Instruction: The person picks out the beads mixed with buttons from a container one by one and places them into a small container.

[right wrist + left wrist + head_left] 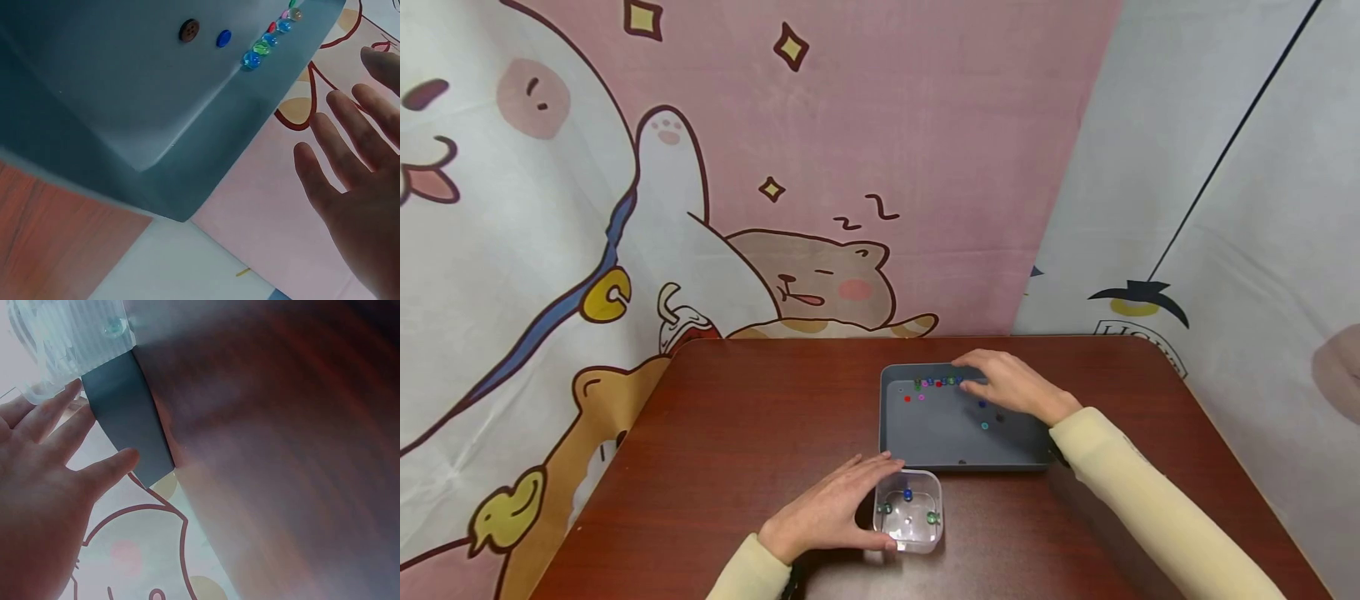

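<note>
On the near side of the tray, my left hand [829, 510] holds a clear plastic box [925, 546] at its left side, thumb along the near edge and fingers at the far edge. Inside the box lie a blue marble [908, 494] and green marbles [932, 518]. My right hand [1017, 387] hovers over the far right of the grey tray [925, 442], fingers loosely extended with nothing between them. Close to its fingertips, a row of glass marbles [261, 48] in blue and green runs along the tray's far wall, with small red and pink pieces among them.
A brown button [189, 30] and a blue button [224, 38] lie on the tray floor. Nearer the front is a turquoise ring-shaped piece [985, 426]; a red piece [907, 398] sits farther left. A cartoon-printed cloth [880, 167] hangs behind the brown table [737, 417].
</note>
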The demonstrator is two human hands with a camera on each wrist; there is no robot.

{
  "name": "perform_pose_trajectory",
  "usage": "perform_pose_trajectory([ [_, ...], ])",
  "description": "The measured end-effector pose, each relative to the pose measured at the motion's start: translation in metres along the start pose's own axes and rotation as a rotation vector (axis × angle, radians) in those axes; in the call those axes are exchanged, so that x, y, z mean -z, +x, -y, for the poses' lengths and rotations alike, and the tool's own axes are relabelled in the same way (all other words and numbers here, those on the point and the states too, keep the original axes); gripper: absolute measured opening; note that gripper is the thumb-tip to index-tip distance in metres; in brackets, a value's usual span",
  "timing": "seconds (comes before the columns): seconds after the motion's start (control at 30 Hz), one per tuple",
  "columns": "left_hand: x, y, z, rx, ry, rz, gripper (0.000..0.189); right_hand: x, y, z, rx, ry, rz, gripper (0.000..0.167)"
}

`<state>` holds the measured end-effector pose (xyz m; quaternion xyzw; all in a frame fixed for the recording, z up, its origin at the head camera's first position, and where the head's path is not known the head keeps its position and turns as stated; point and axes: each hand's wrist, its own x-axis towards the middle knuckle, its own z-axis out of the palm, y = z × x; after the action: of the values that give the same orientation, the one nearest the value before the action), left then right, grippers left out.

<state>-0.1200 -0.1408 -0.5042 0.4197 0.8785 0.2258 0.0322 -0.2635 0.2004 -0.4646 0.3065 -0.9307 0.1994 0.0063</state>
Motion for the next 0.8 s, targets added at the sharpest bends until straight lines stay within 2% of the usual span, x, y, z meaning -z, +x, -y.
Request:
perform_pose_trajectory([
  [0.4, 0.000, 0.001, -0.001, 0.010, -0.017, 0.012, 0.098, -0.015, 0.012, -0.012, -0.042, 0.038, 0.081, 0.035],
  [0.8, 0.000, 0.001, -0.001, 0.032, -0.032, 0.027, 0.097, -0.020, 0.017, -0.015, -0.084, 0.062, 0.110, 0.034],
])
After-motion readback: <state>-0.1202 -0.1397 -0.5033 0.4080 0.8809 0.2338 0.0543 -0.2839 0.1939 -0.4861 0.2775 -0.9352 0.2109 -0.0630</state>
